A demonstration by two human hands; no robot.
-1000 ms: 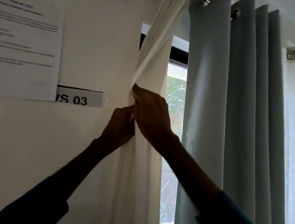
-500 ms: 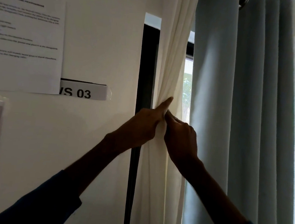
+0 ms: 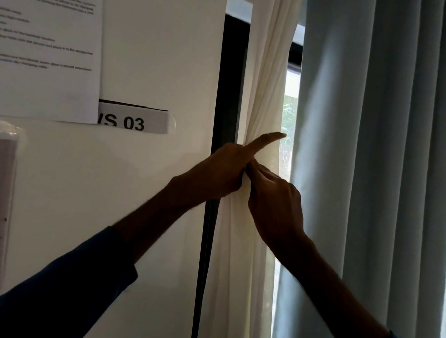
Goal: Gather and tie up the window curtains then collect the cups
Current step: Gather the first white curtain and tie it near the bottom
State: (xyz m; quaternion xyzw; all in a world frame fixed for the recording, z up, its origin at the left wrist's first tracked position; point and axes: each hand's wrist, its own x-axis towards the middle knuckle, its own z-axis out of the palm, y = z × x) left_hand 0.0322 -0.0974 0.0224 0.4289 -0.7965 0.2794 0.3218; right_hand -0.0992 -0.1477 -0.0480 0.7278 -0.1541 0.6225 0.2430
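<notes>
The cream curtain (image 3: pixel 265 78) hangs gathered into a narrow rope of folds at the left edge of the window, between the dark window frame (image 3: pixel 230 88) and the grey-blue curtain (image 3: pixel 352 153), and it narrows to a waist where the two hands meet. We see the left hand (image 3: pixel 221 174) wrapped round the bunch from the wall side, its lower fingers curled on the cloth and its forefinger laid straight across the front, which we judge pins the folds so they do not spill open. The right hand (image 3: pixel 275 203) comes in from below on the window side, its fingertips drawn together in a pinch on the cloth just beneath that forefinger. Against the backlight both hands are near silhouettes, and we cannot tell whether a tie or cord runs between them. We read this as the tying step on the first curtain, with no knot yet visible. The grey-blue curtain falls loose in full pleats to the right, untied, and a sliver of bright window glass (image 3: pixel 290 107) shows between the two. On the white wall (image 3: pixel 159 55) to the left are a printed sheet (image 3: pixel 38 45) and a label (image 3: pixel 134 122) ending "S 03". No cups are in view, so we judge that part of the job lies ahead
</notes>
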